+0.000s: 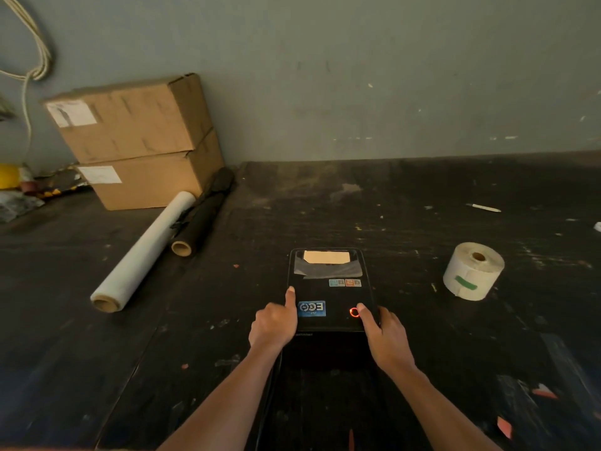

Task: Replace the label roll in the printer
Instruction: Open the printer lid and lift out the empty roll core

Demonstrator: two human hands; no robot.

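**Both hands on the closed label printer, new roll waiting to the right**

At the back left corner of the dark worktop (422,196), two cardboard boxes (136,141) are stacked against the wall. Just in front of them lie a roll of clear stretch film (143,252) and, beside it, a black roll on a cardboard core (203,216), both angled toward the near left.

The black label printer (331,288) sits in the middle of the worktop, near its front edge, lid down. Its top carries a blue sticker (312,309), a taped-over window (327,263) near the far end and a glowing red ring button (353,312).

The left hand (273,323) grips the printer's left side, thumb stretched up along the lid beside the blue sticker, the other fingers curled out of sight around the edge. The right hand (385,336) holds the right side, thumb resting just by the red ring, its fingers wrapped over the edge.

The white label roll (473,271) stands apart from the printer toward the right, resting on its flat end with the core hole facing up and a green strip on its side. Farther back lies a white pen (483,208).
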